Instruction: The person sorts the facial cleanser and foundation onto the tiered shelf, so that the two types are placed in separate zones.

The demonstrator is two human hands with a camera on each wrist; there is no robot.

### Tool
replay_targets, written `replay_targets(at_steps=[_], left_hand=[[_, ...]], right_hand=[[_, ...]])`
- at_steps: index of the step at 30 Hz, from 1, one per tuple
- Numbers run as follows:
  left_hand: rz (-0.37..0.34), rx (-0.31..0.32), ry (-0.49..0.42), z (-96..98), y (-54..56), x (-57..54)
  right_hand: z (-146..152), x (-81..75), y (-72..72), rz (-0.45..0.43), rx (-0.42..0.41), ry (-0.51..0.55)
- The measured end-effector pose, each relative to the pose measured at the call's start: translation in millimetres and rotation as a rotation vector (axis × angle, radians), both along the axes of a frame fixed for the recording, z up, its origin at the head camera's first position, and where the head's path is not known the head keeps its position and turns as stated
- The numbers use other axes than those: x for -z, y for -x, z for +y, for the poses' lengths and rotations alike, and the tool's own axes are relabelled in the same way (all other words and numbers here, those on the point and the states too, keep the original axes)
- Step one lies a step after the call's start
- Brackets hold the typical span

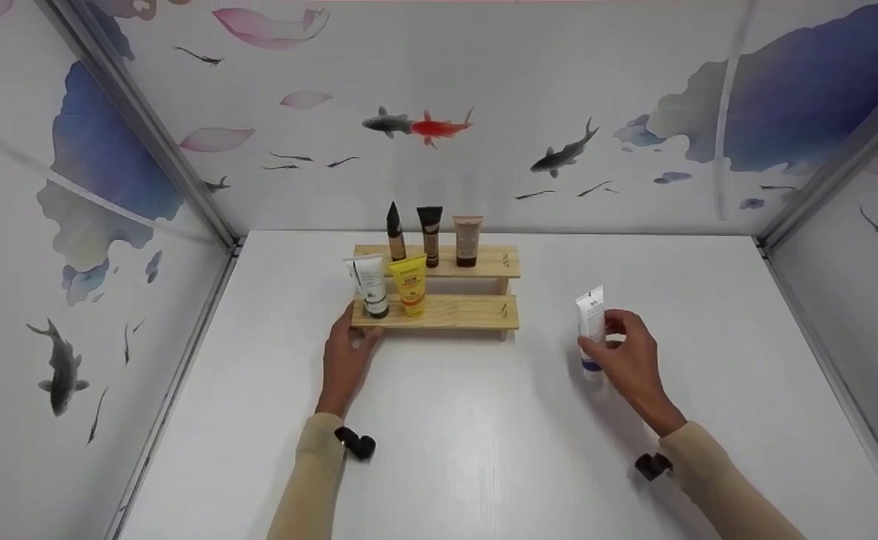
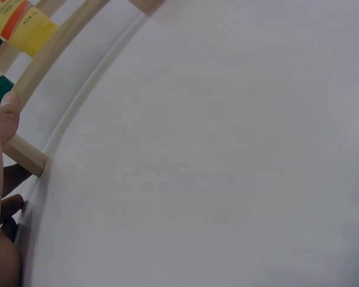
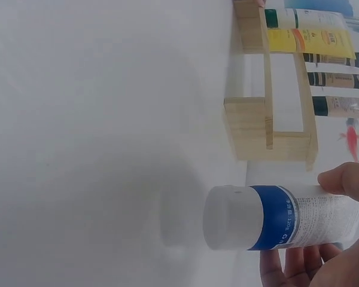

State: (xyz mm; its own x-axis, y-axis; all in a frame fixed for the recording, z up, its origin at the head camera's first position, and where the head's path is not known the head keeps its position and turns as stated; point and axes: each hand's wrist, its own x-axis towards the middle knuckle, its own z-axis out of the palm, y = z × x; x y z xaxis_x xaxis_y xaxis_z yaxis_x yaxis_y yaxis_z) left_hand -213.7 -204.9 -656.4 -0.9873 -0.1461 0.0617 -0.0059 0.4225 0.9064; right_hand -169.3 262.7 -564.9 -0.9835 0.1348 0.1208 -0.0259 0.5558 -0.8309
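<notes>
My right hand grips a white squeeze tube with a blue band, thumb on one side and fingers on the other. The tube is upright, its white cap facing down, to the right of a two-tier wooden rack. My left hand holds the rack's lower left end, its thumb at the front edge of the shelf. On that lower shelf stand a white tube with a dark green cap and a yellow tube, both left of centre.
On the upper shelf stand a black-capped pointed tube, a black tube and a beige tube. The white table is bounded by printed panels at the back and both sides, with a metal frame post at left.
</notes>
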Motion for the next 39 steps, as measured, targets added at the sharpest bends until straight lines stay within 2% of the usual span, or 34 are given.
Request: replay_targets(at_steps=[10,20,33,39], left_hand=[[0.003,-0.002,0.018,0.5,1.6,0.0],[0.003,-0.003,0.029,0.7,0.7,-0.5],[-0.007,-0.003,-0.011,0.9,-0.8,-3.2],[-0.004,-0.001,0.005,1.2,-0.9,-2.9]], right_hand=[[-5.0,-8.8,10.4,0.045,-0.003,0.04],[-15.7,-15.4,22.0,0.175,-0.033,0.082],[-41.8,-21.7,32.0,0.204,-0.095,0.124],[-55.0,-24.5,35.8,0.202,-0.132,0.143]])
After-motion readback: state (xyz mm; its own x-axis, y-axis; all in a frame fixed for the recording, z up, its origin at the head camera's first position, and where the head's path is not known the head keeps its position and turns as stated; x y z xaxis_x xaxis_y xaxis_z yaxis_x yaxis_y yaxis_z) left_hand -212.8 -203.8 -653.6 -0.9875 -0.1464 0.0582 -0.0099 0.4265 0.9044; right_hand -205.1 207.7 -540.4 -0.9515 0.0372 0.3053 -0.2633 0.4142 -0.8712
